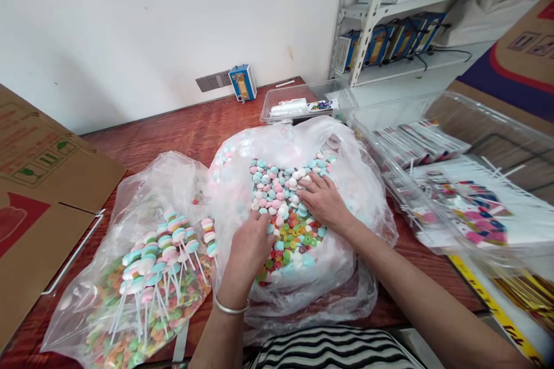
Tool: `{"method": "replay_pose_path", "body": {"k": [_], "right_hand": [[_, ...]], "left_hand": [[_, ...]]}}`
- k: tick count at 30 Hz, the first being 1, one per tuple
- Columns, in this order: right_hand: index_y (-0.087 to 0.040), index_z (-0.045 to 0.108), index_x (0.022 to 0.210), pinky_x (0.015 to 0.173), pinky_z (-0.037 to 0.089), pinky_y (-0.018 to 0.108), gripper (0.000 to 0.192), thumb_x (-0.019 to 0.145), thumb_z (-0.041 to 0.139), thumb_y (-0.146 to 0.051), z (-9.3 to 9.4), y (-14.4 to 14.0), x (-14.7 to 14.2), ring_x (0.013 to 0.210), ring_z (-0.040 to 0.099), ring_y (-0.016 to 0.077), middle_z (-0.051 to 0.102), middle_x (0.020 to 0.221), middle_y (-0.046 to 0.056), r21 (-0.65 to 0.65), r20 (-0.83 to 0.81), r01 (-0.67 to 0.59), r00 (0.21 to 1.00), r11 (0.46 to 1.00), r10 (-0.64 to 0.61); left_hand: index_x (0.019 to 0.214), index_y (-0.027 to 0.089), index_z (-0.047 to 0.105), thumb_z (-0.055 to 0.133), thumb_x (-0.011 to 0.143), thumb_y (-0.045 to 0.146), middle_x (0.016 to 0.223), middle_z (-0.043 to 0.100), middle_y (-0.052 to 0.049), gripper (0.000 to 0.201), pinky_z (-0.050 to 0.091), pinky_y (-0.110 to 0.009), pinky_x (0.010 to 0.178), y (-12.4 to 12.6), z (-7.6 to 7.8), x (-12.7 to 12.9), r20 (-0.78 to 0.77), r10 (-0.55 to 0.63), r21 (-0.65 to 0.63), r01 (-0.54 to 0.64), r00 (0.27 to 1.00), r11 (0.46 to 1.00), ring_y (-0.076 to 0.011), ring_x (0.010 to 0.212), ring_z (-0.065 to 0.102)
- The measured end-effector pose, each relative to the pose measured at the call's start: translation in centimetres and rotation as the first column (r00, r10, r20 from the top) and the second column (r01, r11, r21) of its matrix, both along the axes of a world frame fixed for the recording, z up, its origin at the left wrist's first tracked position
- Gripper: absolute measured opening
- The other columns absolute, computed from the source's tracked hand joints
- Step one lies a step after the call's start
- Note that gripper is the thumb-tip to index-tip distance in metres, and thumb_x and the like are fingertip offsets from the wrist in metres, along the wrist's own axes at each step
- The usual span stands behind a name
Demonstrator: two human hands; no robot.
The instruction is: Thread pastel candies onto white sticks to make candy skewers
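Note:
A large clear plastic bag lies open in front of me, full of pink, blue and white marshmallow candies. Ring-shaped gummies in red, orange, yellow and green lie on top at its near side. My right hand rests on the candies with fingers stretched out, touching white ones. At the bag's left side, my left hand has its fingers bent over the candies and its thumb apart; no held piece shows. Left of it, candy skewers on white sticks lie on a bag of gummies.
Cardboard boxes stand at the left and right. A clear bin with packaged sticks sits at the right. Behind the bag is a clear tray; a blue device stands by the wall. A metal shelf rises behind.

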State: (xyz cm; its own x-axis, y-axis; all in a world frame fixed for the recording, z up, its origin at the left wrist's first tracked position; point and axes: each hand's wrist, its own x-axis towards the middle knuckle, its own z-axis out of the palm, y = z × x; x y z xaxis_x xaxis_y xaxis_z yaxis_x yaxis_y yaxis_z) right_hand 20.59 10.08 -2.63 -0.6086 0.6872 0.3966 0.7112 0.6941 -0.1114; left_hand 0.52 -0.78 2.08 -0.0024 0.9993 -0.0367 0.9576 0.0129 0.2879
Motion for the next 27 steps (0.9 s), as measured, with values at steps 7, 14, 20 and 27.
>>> {"method": "replay_pose_path", "body": {"k": [7,14,20,27], "right_hand": [[-0.020,0.069,0.101,0.108,0.030,0.052,0.016,0.092,0.056,-0.019,-0.3,-5.3,1.5,0.130,0.045,0.0330,0.066,0.127,0.008,-0.008,0.008,0.073,0.997,0.997,-0.073],[-0.020,0.067,0.110,0.109,0.030,0.054,0.022,0.093,0.054,-0.020,0.6,-6.2,1.1,0.136,0.038,0.0343,0.058,0.138,0.010,-0.101,-0.086,0.084,0.992,0.991,-0.093],[-0.018,0.070,0.086,0.109,0.025,0.064,0.007,0.086,0.063,-0.017,0.1,-4.8,-2.7,0.135,0.039,0.0391,0.059,0.136,0.012,-0.212,-0.189,-0.038,0.982,0.977,-0.003],[-0.021,0.067,0.086,0.110,0.037,0.048,0.005,0.087,0.063,-0.017,0.1,-5.9,-1.0,0.130,0.047,0.0254,0.067,0.124,0.007,-0.271,-0.392,-0.008,0.914,0.963,-0.102]], "left_hand": [[0.091,0.019,0.061,0.051,0.088,0.011,0.093,0.060,-0.005,0.013,0.046,-0.030,0.077,3.2,-3.1,0.7,0.146,0.024,0.222,-0.057,0.989,0.973,-0.0192,0.087,0.060],[0.102,0.020,0.062,0.053,0.088,0.011,0.102,0.060,-0.006,0.019,0.046,-0.029,0.079,2.4,-2.2,2.6,0.127,-0.045,0.282,0.007,0.991,0.959,-0.0193,0.093,0.059],[0.094,0.022,0.067,0.050,0.092,0.019,0.094,0.062,-0.004,0.018,0.044,-0.026,0.070,0.7,-2.8,2.3,0.027,-0.030,0.095,0.027,0.999,0.995,-0.0176,0.083,0.061],[0.102,0.020,0.065,0.047,0.092,0.030,0.102,0.065,-0.007,0.022,0.049,-0.034,0.080,0.8,-3.2,1.2,0.318,-0.004,0.227,-0.072,0.948,0.971,-0.0220,0.092,0.063]]}}
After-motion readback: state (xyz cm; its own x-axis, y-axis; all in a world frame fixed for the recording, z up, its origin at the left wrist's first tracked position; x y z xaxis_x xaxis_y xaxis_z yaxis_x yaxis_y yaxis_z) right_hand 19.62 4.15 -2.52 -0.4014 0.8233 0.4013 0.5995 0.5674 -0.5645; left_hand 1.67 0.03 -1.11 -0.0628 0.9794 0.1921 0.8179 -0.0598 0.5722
